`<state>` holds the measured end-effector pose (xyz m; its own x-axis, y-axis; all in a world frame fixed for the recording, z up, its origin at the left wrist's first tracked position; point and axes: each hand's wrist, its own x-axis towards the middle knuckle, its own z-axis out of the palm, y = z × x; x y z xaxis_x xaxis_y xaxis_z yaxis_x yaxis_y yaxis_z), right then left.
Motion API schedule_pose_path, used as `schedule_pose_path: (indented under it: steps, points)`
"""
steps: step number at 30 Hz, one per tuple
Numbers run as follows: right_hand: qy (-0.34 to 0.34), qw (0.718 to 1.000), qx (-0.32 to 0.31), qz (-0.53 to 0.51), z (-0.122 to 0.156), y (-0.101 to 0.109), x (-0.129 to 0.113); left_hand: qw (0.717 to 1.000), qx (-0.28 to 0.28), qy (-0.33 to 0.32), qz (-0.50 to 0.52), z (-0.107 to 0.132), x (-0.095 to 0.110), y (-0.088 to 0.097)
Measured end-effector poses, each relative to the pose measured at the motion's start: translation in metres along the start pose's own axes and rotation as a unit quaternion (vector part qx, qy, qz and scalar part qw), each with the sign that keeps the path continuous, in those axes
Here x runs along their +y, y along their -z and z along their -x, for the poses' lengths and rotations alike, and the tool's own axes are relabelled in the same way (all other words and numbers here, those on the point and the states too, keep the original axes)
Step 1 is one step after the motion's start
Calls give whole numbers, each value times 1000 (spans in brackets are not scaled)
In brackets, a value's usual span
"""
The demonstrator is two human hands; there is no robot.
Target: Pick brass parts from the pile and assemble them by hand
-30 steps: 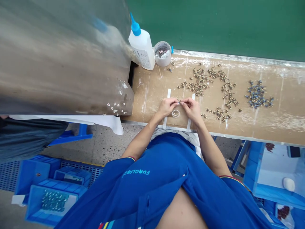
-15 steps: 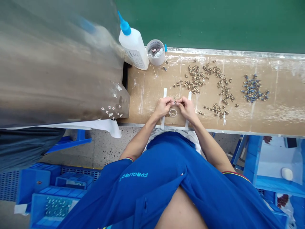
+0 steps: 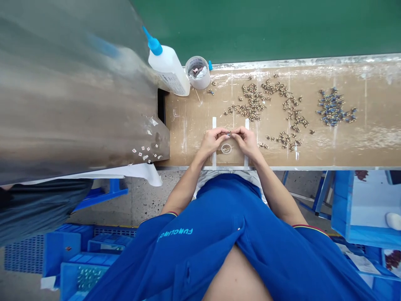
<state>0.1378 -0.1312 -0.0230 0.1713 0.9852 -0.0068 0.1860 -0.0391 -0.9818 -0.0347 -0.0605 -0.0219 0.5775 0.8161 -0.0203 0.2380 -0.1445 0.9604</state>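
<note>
**Pinched over the bench: a small metal piece (image 3: 229, 133)**

On my feed, the left hand (image 3: 213, 141) and right hand (image 3: 247, 140) meet at the fingertips, both clenched on the piece, too small for me to make out its form. Just below sits a small clear ring (image 3: 226, 148), between two white tape strips (image 3: 214, 142) on the cardboard-topped bench (image 3: 188, 125). Brass fittings (image 3: 250, 102) lie scattered ahead, blue-topped ones (image 3: 333, 109) farther right, and a blue-nozzled squeeze bottle (image 3: 167, 67) stands far left.

A cardboard-topped bench (image 3: 194, 138) holds scattered, apparently brass fittings (image 3: 250, 104).
</note>
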Motion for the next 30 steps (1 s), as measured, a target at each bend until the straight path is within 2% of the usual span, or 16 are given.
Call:
schedule_pose_path:
  steps: [7,15,20,30]
  points:
    - [10,1000,8,7,2,-1,-1,999,-2,-24,-43,-1,3,-2]
    - [27,996,-41,69,3,5,6,997,-46,-23,-60,1,2,3]
    - [55,993,-47,89,6,3,8,997,-56,-31,-44,2,0,4]
    - [34,994,-74,76,2,7,7,995,-86,-36,-47,1,-2,7]
